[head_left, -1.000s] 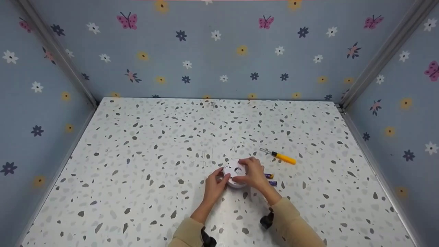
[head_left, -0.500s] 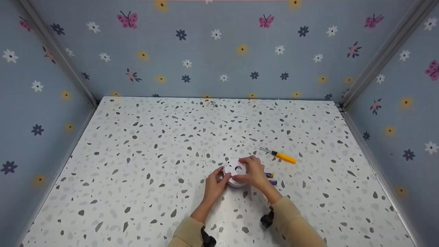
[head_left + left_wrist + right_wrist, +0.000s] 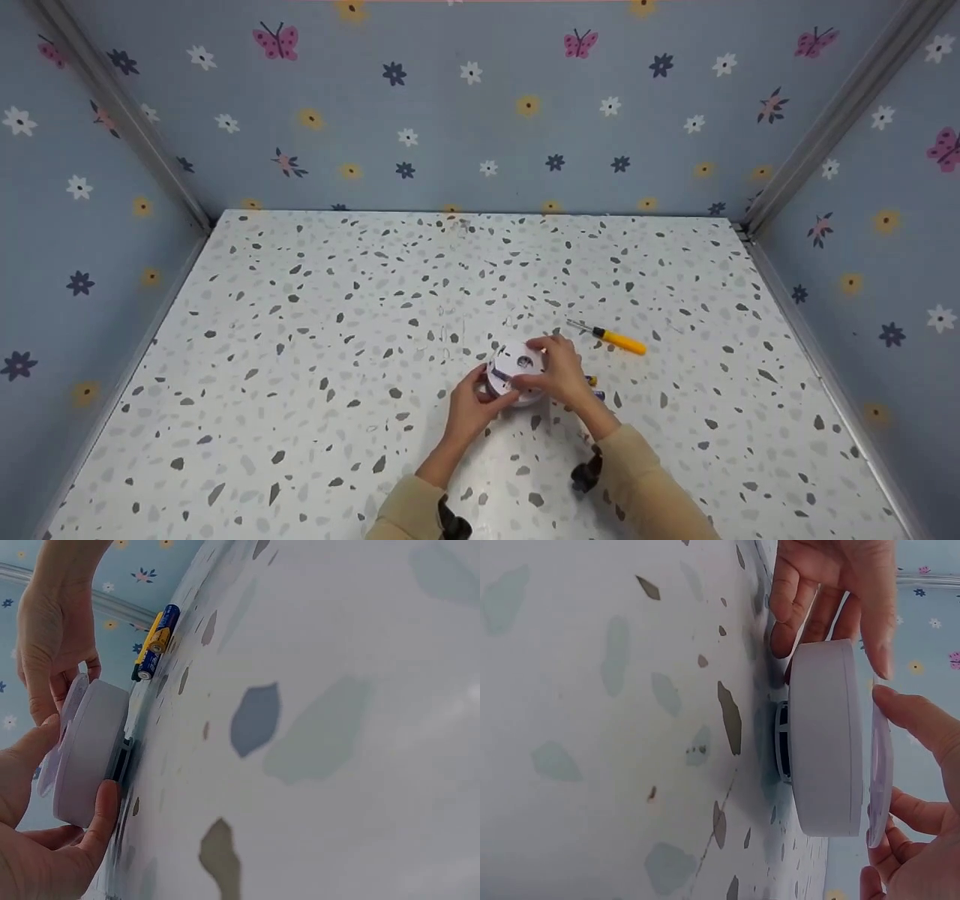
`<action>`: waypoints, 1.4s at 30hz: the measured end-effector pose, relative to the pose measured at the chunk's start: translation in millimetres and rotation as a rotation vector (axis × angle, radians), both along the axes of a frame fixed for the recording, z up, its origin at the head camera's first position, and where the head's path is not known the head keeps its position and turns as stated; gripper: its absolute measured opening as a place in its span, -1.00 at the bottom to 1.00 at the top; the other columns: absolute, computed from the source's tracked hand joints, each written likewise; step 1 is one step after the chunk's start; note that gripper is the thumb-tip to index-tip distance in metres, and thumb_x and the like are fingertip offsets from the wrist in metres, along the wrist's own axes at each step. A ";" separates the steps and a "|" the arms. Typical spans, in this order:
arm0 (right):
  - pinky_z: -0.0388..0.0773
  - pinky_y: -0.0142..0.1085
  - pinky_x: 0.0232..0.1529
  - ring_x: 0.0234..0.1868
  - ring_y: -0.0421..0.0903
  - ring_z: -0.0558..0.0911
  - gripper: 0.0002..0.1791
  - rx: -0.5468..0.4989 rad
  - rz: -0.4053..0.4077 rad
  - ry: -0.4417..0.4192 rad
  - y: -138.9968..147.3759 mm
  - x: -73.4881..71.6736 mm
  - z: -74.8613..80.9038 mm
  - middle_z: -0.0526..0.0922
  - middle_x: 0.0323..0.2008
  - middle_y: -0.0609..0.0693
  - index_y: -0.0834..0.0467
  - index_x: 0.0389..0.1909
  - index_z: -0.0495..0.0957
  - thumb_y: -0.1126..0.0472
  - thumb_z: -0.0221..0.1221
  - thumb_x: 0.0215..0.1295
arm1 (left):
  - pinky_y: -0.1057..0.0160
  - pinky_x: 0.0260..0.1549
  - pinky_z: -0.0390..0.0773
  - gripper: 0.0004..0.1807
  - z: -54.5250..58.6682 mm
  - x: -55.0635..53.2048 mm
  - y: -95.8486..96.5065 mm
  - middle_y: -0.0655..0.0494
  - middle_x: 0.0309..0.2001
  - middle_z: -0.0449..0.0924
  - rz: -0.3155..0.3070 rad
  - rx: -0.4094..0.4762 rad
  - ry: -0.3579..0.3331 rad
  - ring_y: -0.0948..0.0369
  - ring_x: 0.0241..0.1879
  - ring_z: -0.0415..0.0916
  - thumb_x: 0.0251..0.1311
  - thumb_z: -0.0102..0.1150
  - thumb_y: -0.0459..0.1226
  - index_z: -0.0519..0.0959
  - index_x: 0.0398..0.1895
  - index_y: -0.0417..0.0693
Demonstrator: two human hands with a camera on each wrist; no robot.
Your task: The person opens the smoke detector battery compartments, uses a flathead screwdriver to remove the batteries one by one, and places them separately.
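Observation:
A round white smoke detector [image 3: 825, 742] lies vent side down near the front of the table. My left hand [image 3: 469, 409] grips its body from the left, fingers around the lower side and thumb up at the top edge. Between the thumb and fingers of my right hand [image 3: 562, 373] is a thin white mounting plate [image 3: 516, 362] with a round hole. A narrow gap shows between plate and body in the right wrist view, and part of the detector's top shows below the plate in the head view. The dark slotted vent [image 3: 783, 742] faces the tabletop.
Two AA batteries [image 3: 165, 630] lie just right of the detector, partly behind my right hand in the head view. Beyond them is a screwdriver [image 3: 622, 343] with a yellow handle. Flower-patterned walls [image 3: 480, 112] enclose the speckled table [image 3: 337, 300] at the back and sides.
The mounting plate has come up off the detector and shifted slightly right and away with my right hand, uncovering part of the top. My left thumb has slid from the plate's edge toward the front.

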State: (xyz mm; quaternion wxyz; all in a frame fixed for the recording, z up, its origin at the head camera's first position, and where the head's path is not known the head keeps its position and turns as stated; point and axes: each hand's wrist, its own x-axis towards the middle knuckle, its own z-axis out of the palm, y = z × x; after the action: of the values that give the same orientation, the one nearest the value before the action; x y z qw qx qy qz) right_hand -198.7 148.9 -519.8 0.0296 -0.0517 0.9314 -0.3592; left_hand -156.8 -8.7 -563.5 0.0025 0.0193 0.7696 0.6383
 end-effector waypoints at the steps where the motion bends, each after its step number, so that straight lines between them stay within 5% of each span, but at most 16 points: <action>1: 0.25 -0.05 0.08 0.04 0.04 0.32 -0.33 -0.001 -0.011 -0.010 0.2 -0.3 0.6 0.42 -0.06 0.08 0.16 -0.05 0.47 0.02 0.43 -0.28 | 0.37 -0.63 0.53 -0.21 0.1 -0.1 -0.4 -0.13 -0.21 0.48 -0.004 -0.001 -0.003 0.19 -0.52 0.50 -0.15 0.36 -0.20 0.25 0.14 -0.41; 10: 0.32 -0.12 0.02 -0.05 0.02 0.37 -0.33 -0.016 -0.021 0.008 4.7 -1.4 4.2 0.43 -0.12 0.07 0.18 -0.07 0.48 0.05 0.44 -0.31 | 0.35 -0.52 0.56 -0.16 1.1 -1.8 -9.1 -0.21 -0.11 0.43 -0.012 0.028 -0.072 0.09 -0.39 0.54 -0.19 0.38 -0.27 0.20 0.16 -0.46; 20: 0.38 -0.19 -0.06 -0.13 -0.02 0.37 -0.33 -0.055 -0.040 -0.025 11.2 -5.0 7.2 0.41 -0.14 0.05 0.18 -0.06 0.48 0.08 0.44 -0.30 | 0.34 -0.46 0.57 -0.50 1.8 -10.2 -18.4 -0.18 -0.14 0.49 0.075 0.016 -0.106 0.16 -0.40 0.54 0.00 0.24 -0.32 0.39 0.03 -0.37; 31: 0.35 -0.17 -0.04 -0.12 -0.01 0.38 -0.30 -0.064 -0.038 0.020 18.3 -4.9 7.2 0.43 -0.15 0.08 0.23 -0.06 0.48 0.08 0.45 -0.33 | 0.35 -0.51 0.56 -0.75 6.0 -17.3 -13.5 -0.16 -0.24 0.55 0.154 0.003 0.012 0.11 -0.34 0.56 0.06 0.17 -0.37 0.52 -0.21 -0.38; 42: 0.39 -0.18 -0.01 -0.06 0.01 0.39 -0.28 -0.091 -0.080 -0.023 24.6 -4.5 6.8 0.42 -0.10 0.09 0.20 -0.03 0.46 0.07 0.45 -0.33 | 0.22 -0.32 0.54 -0.54 5.4 0.7 -5.2 -0.13 -0.16 0.48 0.133 -0.069 0.085 0.04 -0.24 0.47 -0.05 0.29 -0.25 0.46 -0.08 -0.32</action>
State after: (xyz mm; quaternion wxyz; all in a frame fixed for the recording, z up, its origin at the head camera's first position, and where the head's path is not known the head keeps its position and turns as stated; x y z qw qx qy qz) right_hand -203.2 173.6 -513.0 0.0236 -0.0115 0.9150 -0.4027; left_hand -156.1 -14.0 -558.1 -0.0718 -0.0049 0.7902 0.6086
